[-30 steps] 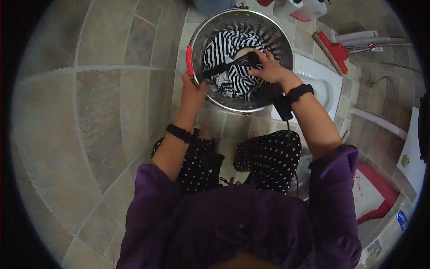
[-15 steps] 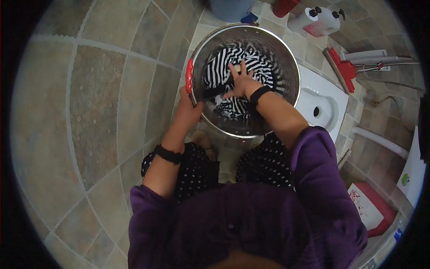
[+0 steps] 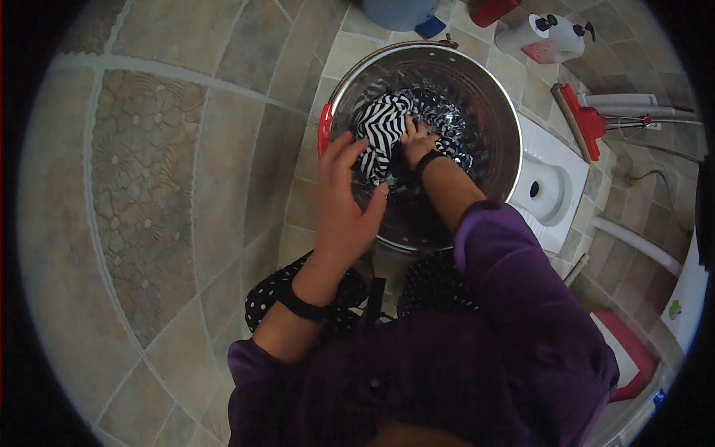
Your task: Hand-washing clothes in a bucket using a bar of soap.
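A large round metal pot (image 3: 515,149) with a red handle grip (image 3: 325,130) stands on the tiled floor in front of me. Inside it lies a wet black-and-white striped cloth (image 3: 382,123), bunched toward the pot's left side, with water around it. My right hand (image 3: 419,147) reaches down into the pot, its fingers bent into the cloth at its right edge; part of them is hidden. Above the near left rim hangs my left hand (image 3: 346,205), its fingers and thumb apart, holding nothing. Its fingertips are close to the cloth's left side; I cannot tell whether they touch.
Right of the pot is a white squat toilet (image 3: 573,175), with a red squeegee (image 3: 585,123) beyond it. White pump bottles (image 3: 547,41) and a grey-blue bucket (image 3: 395,11) stand at the back. A tiled wall (image 3: 149,186) rises on the left.
My left hand has let go of the pot's rim by the red handle and come over the near left side, fingers spread. My right hand's fingers have gone from spread to bent; the cloth is more bunched.
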Demonstrator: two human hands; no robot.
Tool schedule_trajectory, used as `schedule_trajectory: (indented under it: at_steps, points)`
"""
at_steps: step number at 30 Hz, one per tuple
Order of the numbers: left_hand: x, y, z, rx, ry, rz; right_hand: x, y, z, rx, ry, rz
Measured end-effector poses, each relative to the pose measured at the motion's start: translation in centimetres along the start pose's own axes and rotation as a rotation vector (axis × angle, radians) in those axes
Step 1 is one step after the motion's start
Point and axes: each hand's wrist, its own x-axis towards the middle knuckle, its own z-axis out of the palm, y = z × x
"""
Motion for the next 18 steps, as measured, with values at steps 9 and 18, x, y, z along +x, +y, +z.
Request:
schedule_trajectory:
  at_steps: [9,18]
  points:
    - [0.1,-1.4,3.2,-0.782,-0.278,-0.532,0.1,1.6,-1.3,0.203,0.237,0.082]
    - [3.4,-1.3,3.6,-0.898,-0.048,-0.700,-8.0,6.4,-11.1,0.751,-0.089,-0.464]
